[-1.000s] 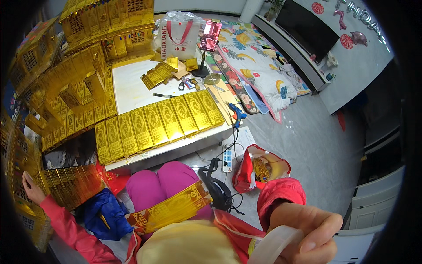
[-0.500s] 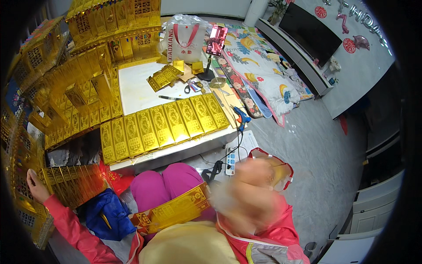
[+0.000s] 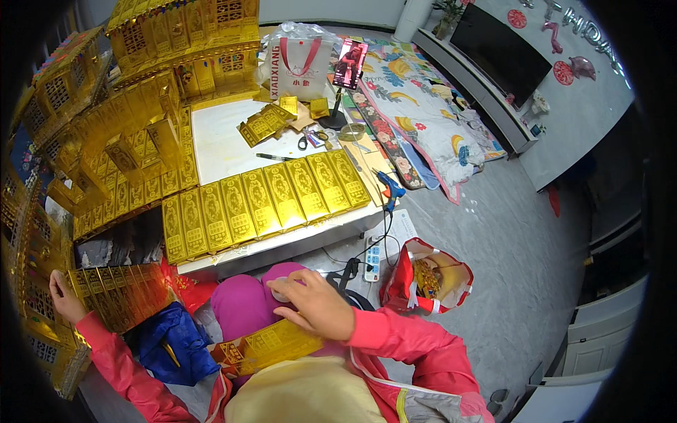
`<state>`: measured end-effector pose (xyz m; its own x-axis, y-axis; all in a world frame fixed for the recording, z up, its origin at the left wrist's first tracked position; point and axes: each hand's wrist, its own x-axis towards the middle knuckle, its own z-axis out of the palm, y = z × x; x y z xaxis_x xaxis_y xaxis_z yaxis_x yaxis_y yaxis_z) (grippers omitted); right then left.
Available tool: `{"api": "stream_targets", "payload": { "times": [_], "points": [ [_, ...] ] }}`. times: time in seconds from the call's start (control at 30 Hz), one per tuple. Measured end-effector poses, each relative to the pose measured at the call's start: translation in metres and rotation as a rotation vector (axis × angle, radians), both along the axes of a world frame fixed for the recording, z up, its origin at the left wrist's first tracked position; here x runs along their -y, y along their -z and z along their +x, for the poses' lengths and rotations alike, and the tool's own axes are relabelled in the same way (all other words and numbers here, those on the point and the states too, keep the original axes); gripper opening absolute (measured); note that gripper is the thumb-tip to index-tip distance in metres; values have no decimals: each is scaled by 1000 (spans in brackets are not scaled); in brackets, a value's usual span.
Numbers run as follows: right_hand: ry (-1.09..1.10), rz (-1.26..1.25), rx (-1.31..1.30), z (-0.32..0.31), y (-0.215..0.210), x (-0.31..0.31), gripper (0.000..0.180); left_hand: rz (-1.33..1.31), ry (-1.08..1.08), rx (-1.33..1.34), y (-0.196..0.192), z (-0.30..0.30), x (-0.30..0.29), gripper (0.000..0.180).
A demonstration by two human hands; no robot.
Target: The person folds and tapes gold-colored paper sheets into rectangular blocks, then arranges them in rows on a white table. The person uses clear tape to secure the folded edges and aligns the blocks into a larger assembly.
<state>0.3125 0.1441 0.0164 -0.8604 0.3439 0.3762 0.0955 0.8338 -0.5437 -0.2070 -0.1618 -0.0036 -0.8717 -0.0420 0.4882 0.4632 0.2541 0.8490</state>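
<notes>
My right hand [image 3: 314, 303] is in front of my lap, over the end of a long gold box [image 3: 271, 347] that lies across my thighs. Its fingers are curled round something small, pale and roundish, too unclear to name. Far to the left, my left hand [image 3: 67, 299] has its fingers stretched out against a gold lattice structure [image 3: 42, 303], beside a slanting stack of gold boxes [image 3: 116, 296]. A row of upright-patterned gold boxes [image 3: 261, 201] lines the front of the white table [image 3: 226, 137].
Gold paper buildings [image 3: 176, 35] crowd the left. On the table are gold pieces [image 3: 264, 123], scissors [image 3: 303, 142], a pen [image 3: 275, 156], a phone on a stand [image 3: 349, 63] and a blue glue gun [image 3: 389, 185]. A red bag [image 3: 402, 282] and a power strip [image 3: 372, 257] are on the floor.
My right hand, blurred near the red bag before, has moved left over the gold box on my lap. The red bag is now uncovered. My left hand has stayed nearly still.
</notes>
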Motion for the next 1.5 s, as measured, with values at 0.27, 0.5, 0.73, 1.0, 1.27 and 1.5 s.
{"api": "stream_targets", "payload": {
  "times": [0.27, 0.5, 0.73, 1.0, 1.27, 1.5],
  "points": [
    [-638, -594, -883, 46, -131, -1, 11, -73, -46, -10, -17, 24, -21, 47],
    [-734, -757, -653, 47, -145, -4, 12, -152, -63, -34, -15, 30, -32, 43],
    [404, -773, -672, 33, -83, -47, 14, -393, 242, -93, 25, 19, -48, 26],
    [937, -531, -571, 21, 93, -203, 15, -535, 612, -63, 69, 82, -147, 11],
    [1077, -76, -297, 39, 151, -248, 15, -685, 533, -123, 105, 105, -191, 16],
    [1113, -83, -219, 43, 166, -263, 16, -695, 555, -45, 118, 108, -199, 16]
  ]
}}
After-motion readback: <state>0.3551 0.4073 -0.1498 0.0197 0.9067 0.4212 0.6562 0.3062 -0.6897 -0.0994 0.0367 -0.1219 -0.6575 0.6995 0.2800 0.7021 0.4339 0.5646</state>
